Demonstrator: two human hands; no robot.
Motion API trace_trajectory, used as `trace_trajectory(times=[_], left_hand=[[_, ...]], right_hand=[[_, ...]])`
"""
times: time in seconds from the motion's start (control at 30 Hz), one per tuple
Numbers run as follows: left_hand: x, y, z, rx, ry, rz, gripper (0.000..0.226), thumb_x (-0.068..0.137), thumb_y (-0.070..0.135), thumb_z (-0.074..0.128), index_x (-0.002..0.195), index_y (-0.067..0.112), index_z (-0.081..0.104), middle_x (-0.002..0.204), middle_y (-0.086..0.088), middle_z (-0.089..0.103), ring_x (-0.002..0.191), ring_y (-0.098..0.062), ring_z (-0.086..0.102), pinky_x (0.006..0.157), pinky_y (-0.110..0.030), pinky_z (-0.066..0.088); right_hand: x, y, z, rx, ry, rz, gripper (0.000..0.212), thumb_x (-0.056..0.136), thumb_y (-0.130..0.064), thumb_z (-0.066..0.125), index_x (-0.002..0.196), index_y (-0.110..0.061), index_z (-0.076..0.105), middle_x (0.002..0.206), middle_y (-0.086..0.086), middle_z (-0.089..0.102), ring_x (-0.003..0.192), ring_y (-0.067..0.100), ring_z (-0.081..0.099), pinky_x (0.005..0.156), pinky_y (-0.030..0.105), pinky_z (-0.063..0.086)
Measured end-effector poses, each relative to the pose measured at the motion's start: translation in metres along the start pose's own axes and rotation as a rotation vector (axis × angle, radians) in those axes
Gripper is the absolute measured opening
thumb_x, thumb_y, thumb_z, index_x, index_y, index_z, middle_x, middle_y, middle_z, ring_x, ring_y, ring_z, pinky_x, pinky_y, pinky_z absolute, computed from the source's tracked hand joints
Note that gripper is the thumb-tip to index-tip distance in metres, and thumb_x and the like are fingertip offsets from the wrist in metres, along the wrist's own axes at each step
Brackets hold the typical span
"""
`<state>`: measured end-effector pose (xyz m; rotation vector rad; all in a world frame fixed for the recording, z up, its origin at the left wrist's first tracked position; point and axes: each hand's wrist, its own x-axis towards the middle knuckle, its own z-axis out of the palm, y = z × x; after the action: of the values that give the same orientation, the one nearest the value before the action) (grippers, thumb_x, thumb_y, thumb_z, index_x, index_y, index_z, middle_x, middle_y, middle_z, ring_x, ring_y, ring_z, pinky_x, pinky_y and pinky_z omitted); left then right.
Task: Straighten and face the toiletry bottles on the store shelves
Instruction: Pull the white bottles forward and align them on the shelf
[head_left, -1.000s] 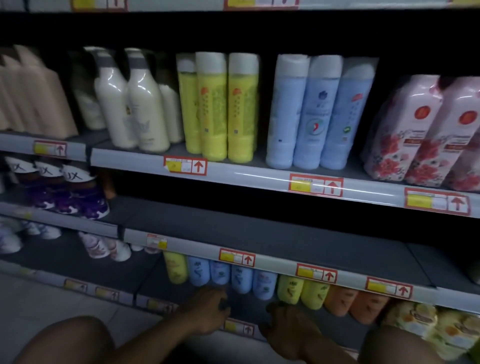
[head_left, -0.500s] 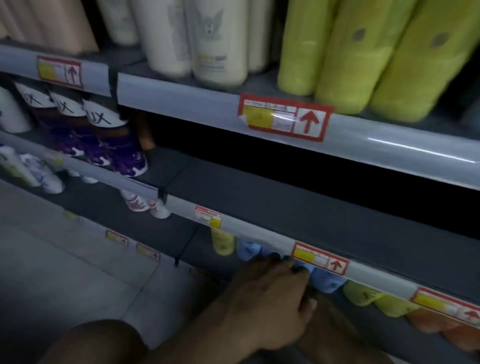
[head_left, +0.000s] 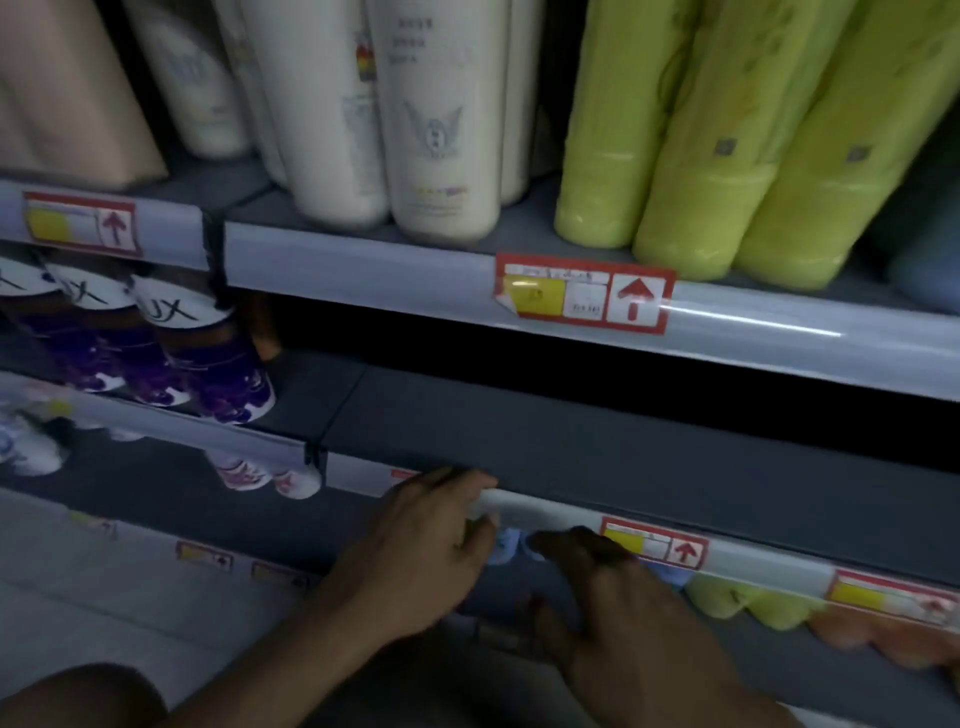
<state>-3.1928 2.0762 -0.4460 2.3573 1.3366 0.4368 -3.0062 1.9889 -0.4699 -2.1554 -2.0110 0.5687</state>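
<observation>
Two hands (head_left: 415, 551) (head_left: 623, 623), blue bottles (head_left: 506, 545) between

A shop: stocked shelves (head_left: 519, 270) of bottles (head_left: 441, 130) with price tags (head_left: 584, 293).

bare left hand (head_left: 415, 561), bare right hand (head_left: 623, 623), sleeveless forearms

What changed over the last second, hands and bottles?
The view closed in on the lower shelves. The left hand rose from the blue bottles to the shelf edge strip, fingers over its lip. The right hand stayed low, fingertips reaching under the strip toward the blue bottles; any grip is hidden. White bottles, yellow-green bottles and purple bottles unmoved.
</observation>
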Motion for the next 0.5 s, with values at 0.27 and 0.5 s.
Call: trace_trajectory(times=[0.27, 0.5], left_hand=[[-0.031, 0.000, -0.040, -0.108, 0.224, -0.166, 0.044, 0.086, 0.047, 0.050, 0.123, 0.031, 0.067, 0.117, 0.012, 0.072, 0.109, -0.011, 0.067, 0.093, -0.036, 0.055], [-0.045, 0.010, -0.099, -0.160, 0.376, -0.142, 0.023, 0.096, 0.040, 0.062, 0.118, 0.035, 0.067, 0.106, 0.019, 0.069, 0.099, 0.002, 0.065, 0.088, -0.031, 0.056]], right_hand=[[-0.014, -0.035, -0.038, 0.086, 0.130, -0.141, 0.051, 0.099, -0.047, 0.054, 0.148, -0.034, 0.048, 0.149, -0.009, 0.051, 0.133, 0.016, 0.053, 0.102, 0.028, 0.045], [-0.014, -0.060, -0.071, 0.138, 0.226, -0.237, 0.052, 0.092, -0.057, 0.052, 0.140, -0.036, 0.053, 0.137, -0.012, 0.057, 0.127, 0.011, 0.056, 0.104, 0.026, 0.046]])
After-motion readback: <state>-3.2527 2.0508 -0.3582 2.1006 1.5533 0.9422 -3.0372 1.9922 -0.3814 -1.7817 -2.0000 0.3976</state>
